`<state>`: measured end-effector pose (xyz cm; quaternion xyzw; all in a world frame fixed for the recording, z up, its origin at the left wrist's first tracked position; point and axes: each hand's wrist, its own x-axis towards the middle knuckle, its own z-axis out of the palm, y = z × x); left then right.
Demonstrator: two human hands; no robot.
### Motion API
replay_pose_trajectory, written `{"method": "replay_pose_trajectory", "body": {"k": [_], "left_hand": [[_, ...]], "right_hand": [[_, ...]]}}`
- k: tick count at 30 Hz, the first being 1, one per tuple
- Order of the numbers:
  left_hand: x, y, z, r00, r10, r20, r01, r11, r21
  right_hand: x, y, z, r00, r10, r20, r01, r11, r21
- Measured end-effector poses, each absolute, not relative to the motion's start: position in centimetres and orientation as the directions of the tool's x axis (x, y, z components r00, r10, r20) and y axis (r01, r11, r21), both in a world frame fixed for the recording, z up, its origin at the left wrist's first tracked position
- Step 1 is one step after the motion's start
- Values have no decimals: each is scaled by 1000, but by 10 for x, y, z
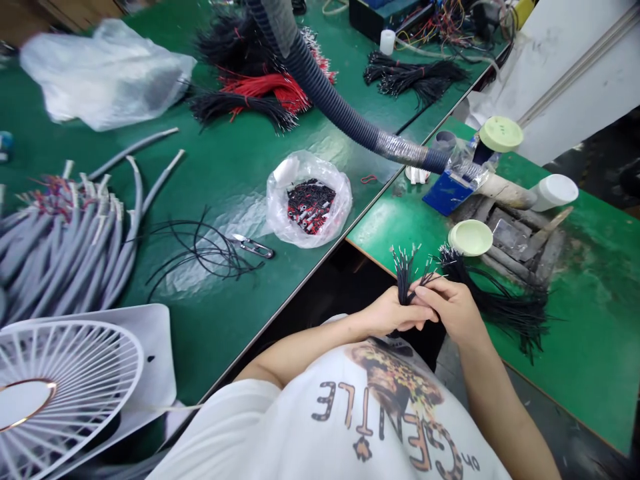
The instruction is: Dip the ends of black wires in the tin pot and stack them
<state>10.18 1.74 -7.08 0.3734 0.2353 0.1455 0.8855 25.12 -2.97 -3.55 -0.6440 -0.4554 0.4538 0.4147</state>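
Close in front of my shirt, my left hand (pixel 393 312) is closed round a bundle of thin black wires (pixel 403 273) whose bare silvery tips point up and away from me. My right hand (pixel 447 303) meets it from the right, its fingers pinching a few black wires split off from that bunch. The lower ends of the bundle are hidden behind my hands. Just right of my right hand, a larger bundle of black wires (pixel 505 303) lies on the green bench, apart from what I hold.
A ribbed extraction hose (pixel 330 100) arches over the bench to a blue box (pixel 447 192). Near it are a pale green bowl (pixel 470 238) and a soldering area (pixel 515 233). Leftward lie a plastic bag of small parts (pixel 310 200), thread snips (pixel 254 246), grey cables (pixel 75 260) and a fan (pixel 65 380).
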Motion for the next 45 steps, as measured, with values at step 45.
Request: {"method": "replay_pose_trajectory", "body": {"k": [45], "left_hand": [[105, 25, -87, 498, 723, -478, -436, 686, 583]], "right_hand": [[250, -54, -6, 387, 884, -262, -199, -198, -960]]}}
